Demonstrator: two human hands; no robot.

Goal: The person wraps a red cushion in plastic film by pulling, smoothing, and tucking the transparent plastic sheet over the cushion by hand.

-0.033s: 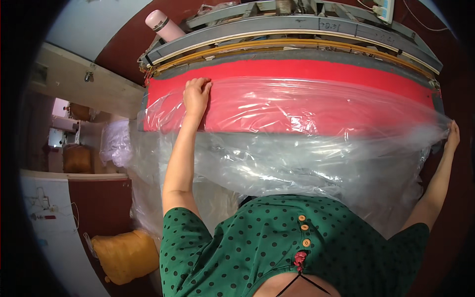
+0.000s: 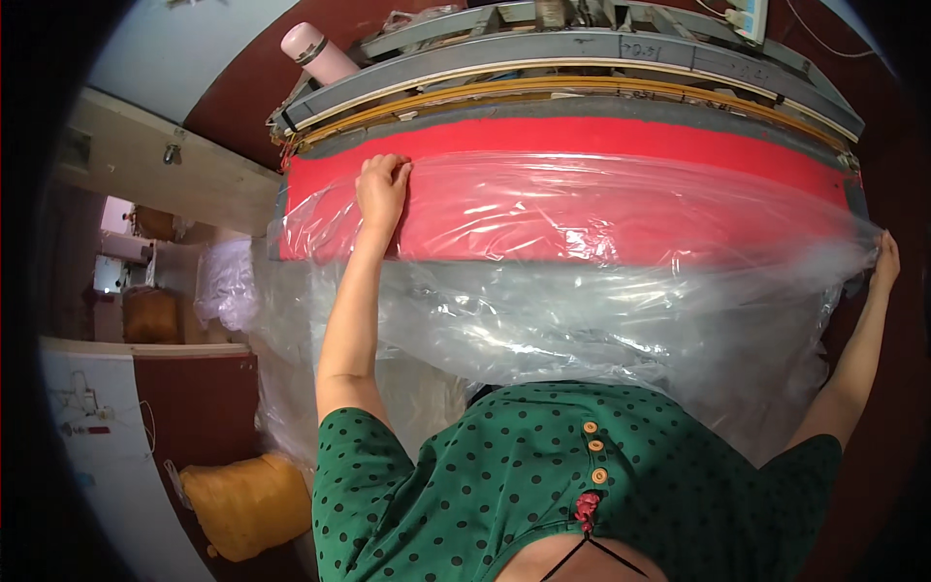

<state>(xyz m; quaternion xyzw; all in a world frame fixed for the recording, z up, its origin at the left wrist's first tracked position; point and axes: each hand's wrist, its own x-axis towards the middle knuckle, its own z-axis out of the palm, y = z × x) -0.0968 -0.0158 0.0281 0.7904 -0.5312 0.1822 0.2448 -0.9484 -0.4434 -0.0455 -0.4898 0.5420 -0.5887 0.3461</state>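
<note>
A: Where is your clear plastic film [image 2: 543, 325]?

B: It lies across the near part of the red sheet [image 2: 582, 136] in front of you, and the rest hangs in glossy folds past the sheet's near edge, down toward your green polka-dot blouse [image 2: 465, 466]. A far strip of the red is uncovered, with a gray border [image 2: 630, 109] beyond it.

A: And your left hand [image 2: 383, 191]?

B: It is at the film's far edge, toward the left end of the sheet. Your fingers are bent and close together, and your thumb comes against them, pinching the film.

A: Your right hand [image 2: 886, 262]?

B: It is well apart from the left one, out past the sheet's right end. Your fingers are pressed together, pinching the film's right end, where the creases draw in toward them. Your individual fingertips are too small to tell apart.

A: What stands around you?

B: On the far side, a gray metal rail [image 2: 572, 48], with a pink vacuum flask [image 2: 320, 53] tilted at its left. Near left, a yellow-orange bundle [image 2: 247, 506]; farther off on that side, a lilac plastic bundle [image 2: 229, 283].
</note>
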